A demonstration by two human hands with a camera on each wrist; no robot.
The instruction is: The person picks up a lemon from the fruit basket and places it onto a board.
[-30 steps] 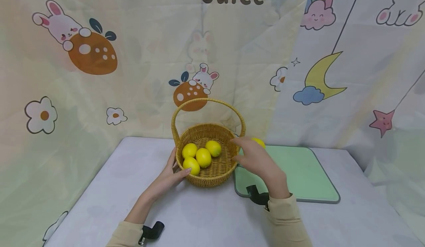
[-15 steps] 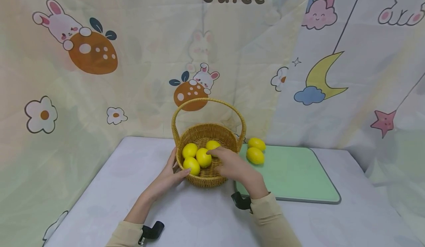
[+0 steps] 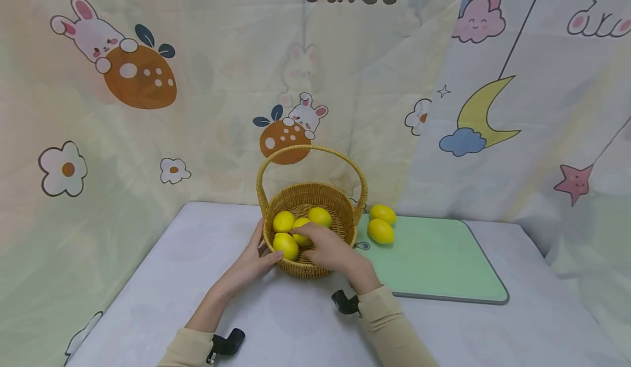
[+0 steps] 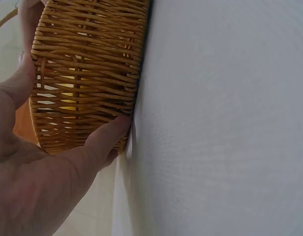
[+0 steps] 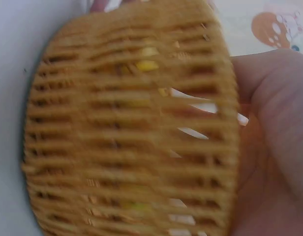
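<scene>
A wicker basket [image 3: 305,270] with a tall arched handle stands on the table, several yellow lemons [image 3: 320,217] inside. My left hand [image 3: 253,257] grips its left side, thumb at the rim; in the left wrist view, fingers spread along the woven wall [image 4: 87,73]. My right hand [image 3: 332,249] reaches over the front right rim, its fingers and thumb apart beside the middle lemon [image 3: 300,238], which they partly cover. In the right wrist view, the blurred basket wall [image 5: 132,128] hides the fingertips.
A green cutting board [image 3: 434,263] with a grey edge lies right of the basket. Two lemons [image 3: 381,231] sit together at its back left corner. A printed curtain [image 3: 217,82] hangs directly behind the white table [image 3: 276,323].
My right hand has come from the basket's right rim, beside the board's lemons, leftward and down into the basket to the middle lemon. My left hand keeps its grip on the basket.
</scene>
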